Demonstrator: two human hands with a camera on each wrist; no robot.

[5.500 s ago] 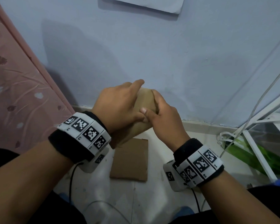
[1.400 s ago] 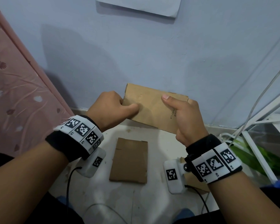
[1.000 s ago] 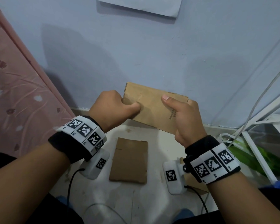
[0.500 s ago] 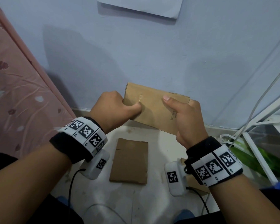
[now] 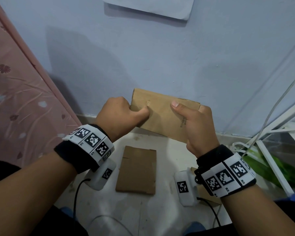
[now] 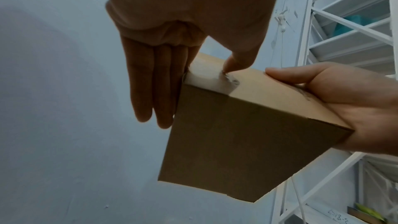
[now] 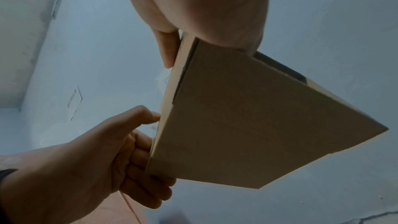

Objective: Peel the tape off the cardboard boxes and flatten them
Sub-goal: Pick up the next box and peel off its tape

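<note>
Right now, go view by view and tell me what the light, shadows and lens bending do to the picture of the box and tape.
Head view: even dim light, soft arm shadows on the wall, edges bowed by the wide lens, box sharp. Left wrist view: glare whitens the tape under the left hand; the box's near face is dark. Right wrist view: box backlit, brown and dim; right hand looms large and soft.

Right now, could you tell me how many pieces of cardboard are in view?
3. A taped box is held up in both hands; a flattened piece lies on the floor below; another piece sits mostly hidden behind the right wrist.
</note>
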